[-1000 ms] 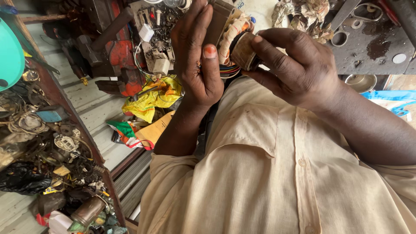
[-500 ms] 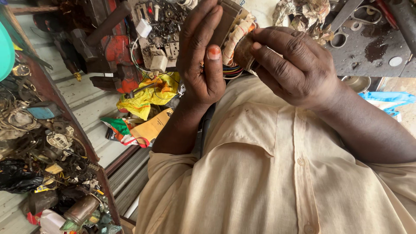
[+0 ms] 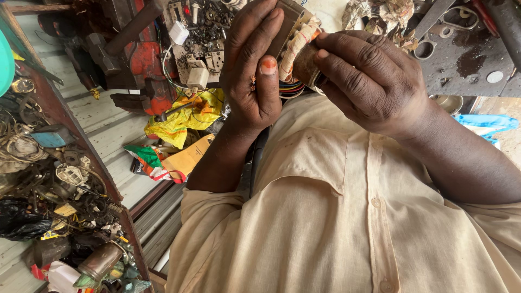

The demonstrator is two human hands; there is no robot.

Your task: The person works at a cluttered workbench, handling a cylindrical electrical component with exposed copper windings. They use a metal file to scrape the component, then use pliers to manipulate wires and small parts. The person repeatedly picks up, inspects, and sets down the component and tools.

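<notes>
The cream shirt (image 3: 347, 228) fills the lower frame. Above it, at upper centre, both hands hold a small wound coil assembly (image 3: 296, 46) (a transformer or motor winding, wrapped in pale tape with coloured wires below). The left hand (image 3: 255, 70) closes its grip round the dark core; the right hand (image 3: 369, 81) pinches the winding's end. Judged from this, the work appears mid-way: the coil is still being handled and not set down. Beyond, a cluttered bench (image 3: 467, 59) occupies the upper right, and scrap parts (image 3: 49, 179) lie at left.

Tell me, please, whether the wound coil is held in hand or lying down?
In hand: the left hand and right hand grip the coil between them.
</notes>
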